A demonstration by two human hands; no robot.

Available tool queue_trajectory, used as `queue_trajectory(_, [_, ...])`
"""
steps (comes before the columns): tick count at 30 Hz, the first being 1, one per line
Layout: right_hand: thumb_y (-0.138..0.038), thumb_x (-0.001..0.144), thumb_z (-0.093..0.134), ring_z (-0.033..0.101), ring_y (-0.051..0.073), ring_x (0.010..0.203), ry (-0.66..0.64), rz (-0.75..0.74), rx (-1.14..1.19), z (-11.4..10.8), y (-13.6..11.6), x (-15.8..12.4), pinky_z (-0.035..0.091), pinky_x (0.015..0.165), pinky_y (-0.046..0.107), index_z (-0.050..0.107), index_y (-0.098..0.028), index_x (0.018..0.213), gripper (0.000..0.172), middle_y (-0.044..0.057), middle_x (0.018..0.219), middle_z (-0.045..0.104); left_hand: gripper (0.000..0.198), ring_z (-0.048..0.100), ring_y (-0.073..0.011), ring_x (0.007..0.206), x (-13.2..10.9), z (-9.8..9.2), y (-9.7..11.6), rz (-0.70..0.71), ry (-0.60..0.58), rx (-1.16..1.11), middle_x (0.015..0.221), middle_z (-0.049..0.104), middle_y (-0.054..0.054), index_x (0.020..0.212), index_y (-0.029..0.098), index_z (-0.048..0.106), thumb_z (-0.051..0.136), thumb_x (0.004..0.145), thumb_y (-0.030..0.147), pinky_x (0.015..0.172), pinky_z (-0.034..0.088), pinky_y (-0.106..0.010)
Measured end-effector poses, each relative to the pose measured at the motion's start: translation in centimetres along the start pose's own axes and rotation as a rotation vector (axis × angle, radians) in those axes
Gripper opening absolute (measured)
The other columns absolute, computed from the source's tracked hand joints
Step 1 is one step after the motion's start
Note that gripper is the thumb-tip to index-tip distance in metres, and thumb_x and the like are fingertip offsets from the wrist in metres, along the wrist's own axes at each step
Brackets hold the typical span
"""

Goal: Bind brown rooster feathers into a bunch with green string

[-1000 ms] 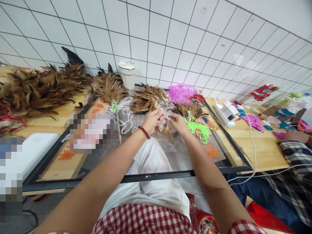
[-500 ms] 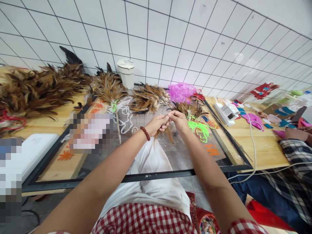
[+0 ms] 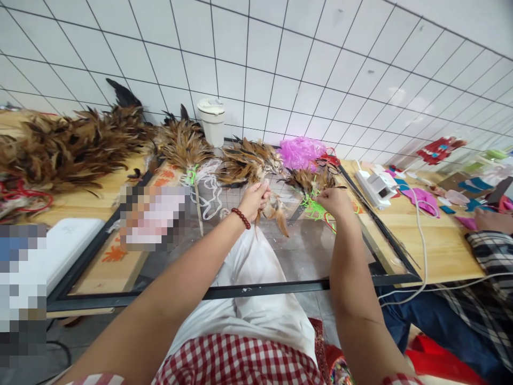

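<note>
My left hand (image 3: 254,203), with a beaded bracelet at the wrist, is closed in a pinch over the glass tabletop. Several loose brown feathers (image 3: 279,214) hang from its fingers. Off to the right, my right hand (image 3: 335,203) is closed with its fingertips pressed together, and I cannot make out what is in them. It is beside bright green string (image 3: 311,207) and a small pile of brown feathers (image 3: 308,181). Behind my left hand lies a larger feather bundle (image 3: 248,160).
A feather duster (image 3: 185,144) tied on a stick lies left of white string (image 3: 209,190). Behind stand a white cup (image 3: 211,122) and a pink plastic bag (image 3: 301,152). A white power strip (image 3: 375,187) with a cable is at right, near another person's sleeve (image 3: 491,256).
My hands were together at the fingertips. Now my right hand has moved right to the green string and feather pile, while my left hand stays over the glass with the feathers.
</note>
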State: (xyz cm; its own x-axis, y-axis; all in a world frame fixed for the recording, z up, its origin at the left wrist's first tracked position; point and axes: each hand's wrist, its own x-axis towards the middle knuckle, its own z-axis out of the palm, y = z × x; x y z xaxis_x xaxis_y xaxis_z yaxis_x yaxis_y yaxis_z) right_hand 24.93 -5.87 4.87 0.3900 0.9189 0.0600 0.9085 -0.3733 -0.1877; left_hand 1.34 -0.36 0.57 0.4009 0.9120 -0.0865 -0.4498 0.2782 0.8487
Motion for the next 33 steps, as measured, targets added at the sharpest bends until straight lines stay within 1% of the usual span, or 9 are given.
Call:
queue_trajectory(3, [-0.032,0.069,0.064,0.06,0.019,0.069,-0.115,-0.018,0.006,0.7,0.5,0.1,0.036,0.06,0.027,0.069,-0.018,0.065,0.015,0.007,0.066,0.066,0.029,0.025,0.0004,0.036,0.1,0.0,-0.1,0.002,0.009,0.0,0.052,0.039,0.008,0.072,0.015,0.048,0.064,0.08,0.038,0.036,0.014,-0.014])
queue_trajectory(5, [-0.027,0.068,0.062,0.059,0.018,0.068,-0.076,-0.055,0.082,1.0,0.7,0.3,0.037,0.061,0.026,0.067,-0.017,0.064,0.012,0.006,0.066,0.065,0.03,0.026,0.0006,0.036,0.1,-0.1,-0.1,0.009,0.009,0.001,0.052,0.039,0.008,0.072,0.014,0.048,0.064,0.08,0.038,0.036,0.014,-0.014])
queue_trajectory(9, [-0.038,0.074,0.06,0.054,0.012,0.055,0.118,-0.127,0.656,0.9,0.2,0.4,0.039,0.055,0.024,0.061,-0.018,0.076,0.021,0.003,0.067,0.065,0.03,0.026,0.0002,0.036,0.0,-0.2,-0.2,0.021,0.016,0.008,0.053,0.039,0.007,0.072,0.015,0.048,0.064,0.08,0.039,0.036,0.015,-0.014])
queue_trajectory(11, [-0.045,0.074,0.06,0.048,0.009,0.048,0.08,-0.214,0.942,1.1,-1.0,0.1,0.038,0.049,0.023,0.056,-0.019,0.08,0.027,0.001,0.067,0.064,0.029,0.027,0.0,0.037,0.0,-0.2,-0.3,0.028,0.011,0.016,0.054,0.041,0.007,0.073,0.014,0.049,0.063,0.081,0.038,0.036,0.015,-0.014])
queue_trajectory(14, [-0.045,0.076,0.06,0.044,0.008,0.045,-0.025,-0.369,1.061,1.8,-3.5,-0.6,0.035,0.046,0.021,0.056,-0.019,0.081,0.026,-0.001,0.062,0.061,0.029,0.031,0.0005,0.039,-0.1,0.1,-0.2,0.039,-0.008,0.017,0.063,0.05,0.003,0.072,0.014,0.049,0.064,0.08,0.037,0.037,0.017,-0.013])
queue_trajectory(19, [-0.035,0.08,0.055,0.042,0.009,0.049,0.135,-0.486,0.666,3.3,-6.1,-1.7,0.033,0.051,0.022,0.064,-0.018,0.078,0.019,-0.003,0.053,0.052,0.028,0.04,-0.0005,0.045,-0.5,0.9,-0.2,0.103,-0.092,0.11,0.08,0.06,-0.003,0.072,0.013,0.052,0.064,0.078,0.038,0.039,0.021,-0.014])
queue_trajectory(26, [-0.027,0.085,0.049,0.06,0.015,0.07,0.195,-0.598,0.318,3.4,-7.0,-2.6,0.039,0.065,0.024,0.069,-0.022,0.09,0.021,0.003,0.08,0.07,0.024,0.043,-0.0063,0.047,-0.1,0.8,-1.2,0.234,-0.05,0.546,0.056,0.053,0.002,0.066,0.014,0.057,0.056,0.082,0.033,0.049,0.033,-0.02])
queue_trajectory(31, [-0.019,0.08,0.051,0.064,0.023,0.082,0.0,-0.293,-0.052,2.5,-3.7,-1.4,0.041,0.068,0.03,0.072,-0.02,0.079,0.02,0.011,0.084,0.07,0.025,0.048,-0.0083,0.054,0.4,0.2,-1.4,0.314,0.062,0.572,0.059,0.056,0.001,0.065,0.015,0.058,0.054,0.081,0.034,0.058,0.038,-0.021])
queue_trajectory(33, [-0.011,0.074,0.053,0.063,0.024,0.088,0.03,-0.224,-0.02,2.3,-2.7,-0.9,0.043,0.073,0.032,0.072,-0.019,0.089,0.025,0.014,0.098,0.068,0.025,0.046,-0.0079,0.053,0.6,0.0,-1.5,0.322,0.067,0.554,0.059,0.056,0.001,0.065,0.015,0.058,0.053,0.082,0.033,0.057,0.037,-0.021])
